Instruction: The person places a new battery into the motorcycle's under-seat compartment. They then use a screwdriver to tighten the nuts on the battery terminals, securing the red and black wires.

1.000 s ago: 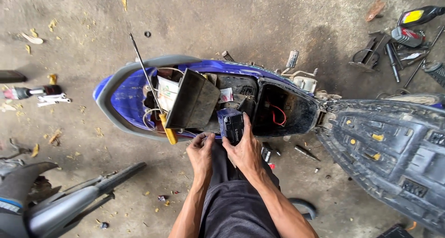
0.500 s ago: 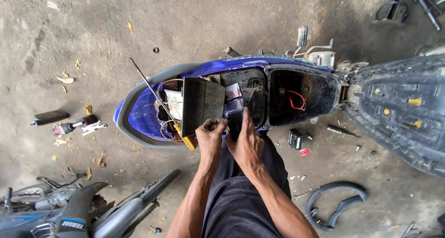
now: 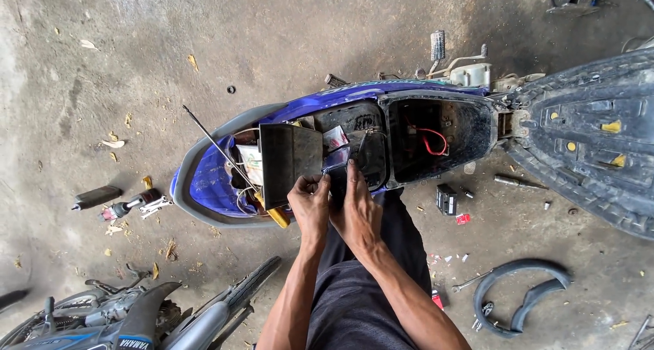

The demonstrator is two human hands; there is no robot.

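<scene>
I look down on a blue scooter (image 3: 211, 179) whose black seat (image 3: 593, 139) is flipped open to the right. My left hand (image 3: 310, 207) and my right hand (image 3: 355, 214) meet over the middle bay, both on a small dark blue box (image 3: 337, 164) that sits low between them, mostly hidden by my fingers. Left of the box a black flat panel (image 3: 289, 156) stands tilted. Right of it lies the empty under-seat compartment (image 3: 470, 142) with a red wire (image 3: 432, 142). A yellow-handled screwdriver (image 3: 276, 217) rests by my left wrist.
A thin metal rod (image 3: 208, 140) sticks out over the scooter's tail. Hand tools (image 3: 126, 207) lie on the concrete at left, and a small black block (image 3: 446, 199) and a curved black plastic part (image 3: 524, 295) at right. Another motorcycle (image 3: 136, 316) fills the lower left.
The dark box, held up in plain sight a second ago, has gone lower into the bay between my hands. My view has swung left, so the scooter sits further right.
</scene>
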